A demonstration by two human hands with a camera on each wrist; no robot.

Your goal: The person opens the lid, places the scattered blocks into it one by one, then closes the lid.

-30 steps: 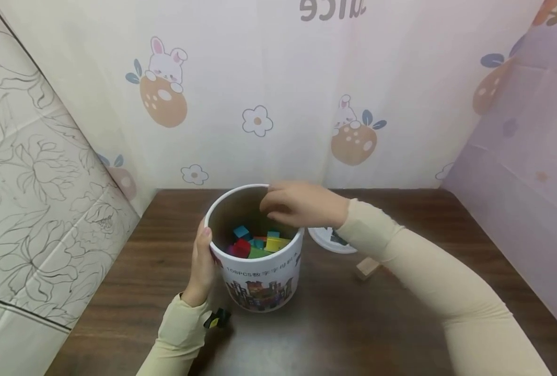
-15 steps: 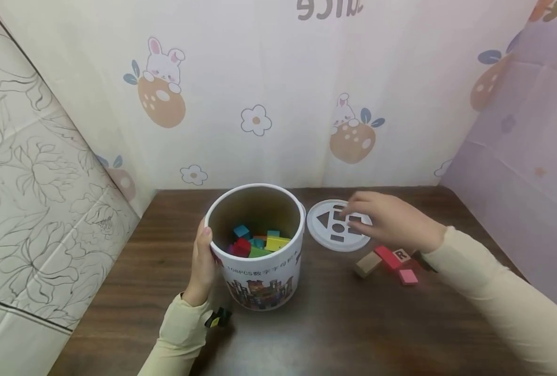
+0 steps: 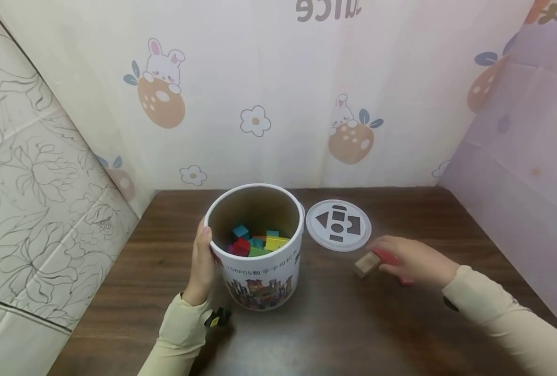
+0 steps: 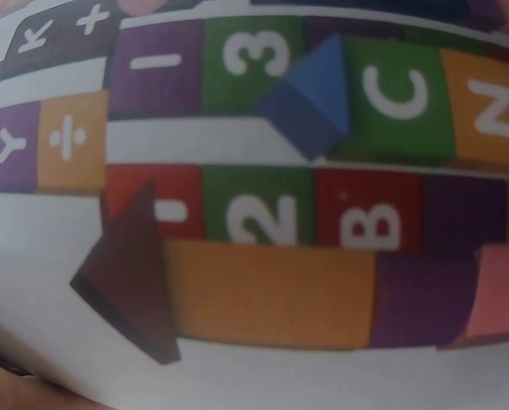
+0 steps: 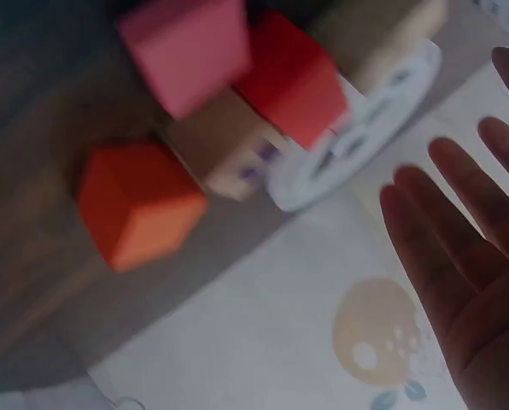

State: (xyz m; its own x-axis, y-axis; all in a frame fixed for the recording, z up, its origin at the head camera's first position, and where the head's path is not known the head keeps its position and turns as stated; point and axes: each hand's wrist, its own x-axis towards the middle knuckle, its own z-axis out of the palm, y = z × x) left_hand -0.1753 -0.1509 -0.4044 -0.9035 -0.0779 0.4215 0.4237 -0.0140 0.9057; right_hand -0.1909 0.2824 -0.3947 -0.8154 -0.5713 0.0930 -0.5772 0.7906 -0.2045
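A dark brown, wood-grained worktop (image 3: 325,337) runs back to a cream sheet (image 3: 288,68) printed with rabbits, orange fruits and flowers. White sheeting (image 3: 38,172) with line-drawn blooms flanks it left; pale lilac sheeting (image 3: 509,172), apparently faintly patterned, right.

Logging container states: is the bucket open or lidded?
Open: coloured blocks show inside the uncovered bucket, and the white lid lies on the table.

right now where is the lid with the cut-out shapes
In the head view, the lid lies on the table, right of the bucket and beyond the plain wooden block.
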